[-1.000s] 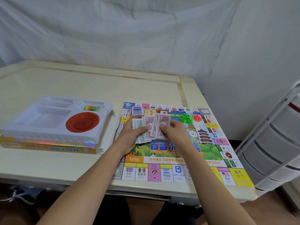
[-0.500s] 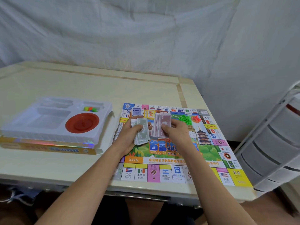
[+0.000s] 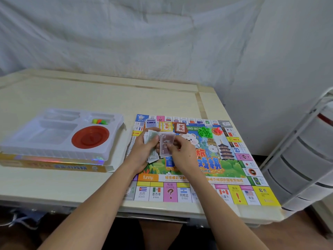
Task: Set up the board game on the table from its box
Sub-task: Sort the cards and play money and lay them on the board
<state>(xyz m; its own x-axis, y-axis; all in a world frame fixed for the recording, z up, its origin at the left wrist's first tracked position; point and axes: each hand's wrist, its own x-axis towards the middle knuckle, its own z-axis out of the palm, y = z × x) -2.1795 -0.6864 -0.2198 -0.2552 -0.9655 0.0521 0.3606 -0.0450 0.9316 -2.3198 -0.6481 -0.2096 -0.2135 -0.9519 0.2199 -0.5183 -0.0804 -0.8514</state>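
The colourful game board (image 3: 239,179) lies flat on the right half of the table. Above its left part, my left hand (image 3: 142,152) holds a stack of play money (image 3: 151,139), greenish notes showing on top. My right hand (image 3: 182,152) pinches a few pinkish-brown notes (image 3: 166,143) right beside that stack. On the board's far side sit three small card decks, blue (image 3: 151,123), yellow (image 3: 166,126) and brown (image 3: 180,127), plus a pile of green houses (image 3: 205,131) and a pile of red pieces (image 3: 217,131).
The white plastic insert tray (image 3: 36,141) rests on the yellow game box (image 3: 54,166) at the left. It holds a red round dish (image 3: 90,139) and several coloured pawns (image 3: 99,121). A white drawer unit (image 3: 306,159) stands right of the table.
The right hand's pinkish notes have closed from a fan into a tighter bunch and come nearer the left hand's stack. Both hands stay over the board's left part.
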